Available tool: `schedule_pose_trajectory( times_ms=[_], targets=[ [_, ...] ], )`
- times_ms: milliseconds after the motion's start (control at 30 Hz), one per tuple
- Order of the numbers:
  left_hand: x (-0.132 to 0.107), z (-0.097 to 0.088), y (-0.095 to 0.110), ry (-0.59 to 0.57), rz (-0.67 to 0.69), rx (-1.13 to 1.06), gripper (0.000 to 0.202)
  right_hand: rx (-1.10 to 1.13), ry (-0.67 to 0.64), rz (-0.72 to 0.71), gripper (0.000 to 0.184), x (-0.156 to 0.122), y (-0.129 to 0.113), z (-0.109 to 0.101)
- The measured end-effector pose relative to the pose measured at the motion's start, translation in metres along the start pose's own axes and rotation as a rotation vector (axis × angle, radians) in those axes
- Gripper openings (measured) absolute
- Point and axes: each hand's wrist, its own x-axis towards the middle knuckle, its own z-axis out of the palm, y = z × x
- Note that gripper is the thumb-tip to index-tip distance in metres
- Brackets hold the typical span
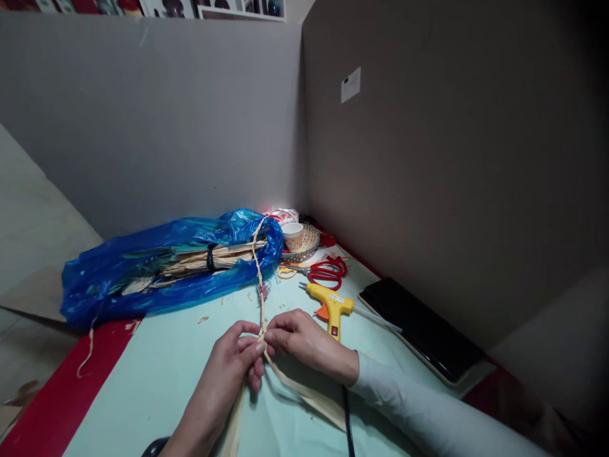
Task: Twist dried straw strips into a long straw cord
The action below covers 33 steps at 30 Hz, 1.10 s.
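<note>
A thin twisted cord (257,260) of pale dried husk-like strips runs from the blue bag's mouth down to my hands. My left hand (238,355) pinches the cord at its lower end. Close against it, my right hand (295,339) also pinches the strips, its fingertips almost meeting the left ones. Below the hands the cord splits into loose flat strips. One wide strip (314,400) trails to the lower right, and another strip (233,425) hangs beside my left wrist.
A blue plastic bag (190,231) holds a tied bundle of dried strips (228,256). Right of the cord lie a yellow glue gun (328,298), red-handled scissors (328,273), a paper cup (292,236) and a black flat object (419,324). Grey panels (214,127) stand behind.
</note>
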Motion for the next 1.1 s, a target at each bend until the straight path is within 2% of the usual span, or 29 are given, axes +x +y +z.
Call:
schedule_pose_trajectory(
  times_ms=[133, 300, 433, 533, 600, 633, 700, 767, 833, 900, 933, 1033, 1100],
  targets=[
    [0.002, -0.004, 0.003, 0.06, 0.019, 0.196, 0.022, 0.008, 0.062, 0.033, 0.024, -0.002, -0.002, 0.004],
    [-0.002, 0.0, 0.007, 0.154, 0.015, 0.203, 0.023, -0.112, 0.159, -0.025, 0.025, -0.008, -0.008, 0.007],
    [-0.012, 0.013, 0.001, 0.215, 0.024, 0.295, 0.027, -0.012, 0.113, -0.029, 0.026, -0.008, -0.006, 0.007],
    [-0.018, 0.02, -0.008, 0.294, 0.238, 0.609, 0.022, 0.132, 0.026, 0.034, 0.025, -0.005, -0.002, 0.007],
    [-0.022, 0.022, -0.013, 0.285, 0.422, 0.782, 0.019, 0.215, -0.009, 0.081, 0.025, -0.002, 0.001, 0.007],
    [-0.023, 0.023, -0.014, 0.263, 0.48, 0.824, 0.019, 0.253, -0.019, 0.104, 0.024, -0.001, 0.002, 0.007],
    [-0.024, 0.022, -0.012, 0.221, 0.508, 0.836, 0.019, 0.327, -0.023, 0.136, 0.022, 0.0, 0.003, 0.006],
    [-0.022, 0.017, -0.005, 0.229, 0.448, 0.795, 0.021, 0.366, -0.011, 0.147, 0.02, 0.0, 0.002, 0.005],
    [-0.017, 0.009, 0.005, 0.289, 0.323, 0.693, 0.027, 0.384, 0.005, 0.15, 0.018, 0.0, -0.002, 0.004],
    [-0.011, 0.001, 0.012, 0.366, 0.179, 0.477, 0.025, 0.426, 0.006, 0.156, 0.018, -0.001, -0.006, 0.004],
    [-0.007, -0.001, 0.014, 0.323, 0.124, 0.324, 0.026, 0.464, -0.005, 0.155, 0.018, -0.002, -0.007, 0.004],
    [0.002, -0.001, 0.011, -0.033, -0.045, -0.136, 0.029, 0.545, -0.061, 0.127, 0.018, -0.002, -0.008, 0.005],
    [0.005, 0.003, 0.005, -0.131, -0.1, -0.264, 0.027, 0.485, -0.056, 0.092, 0.016, -0.002, -0.006, 0.006]
  ],
)
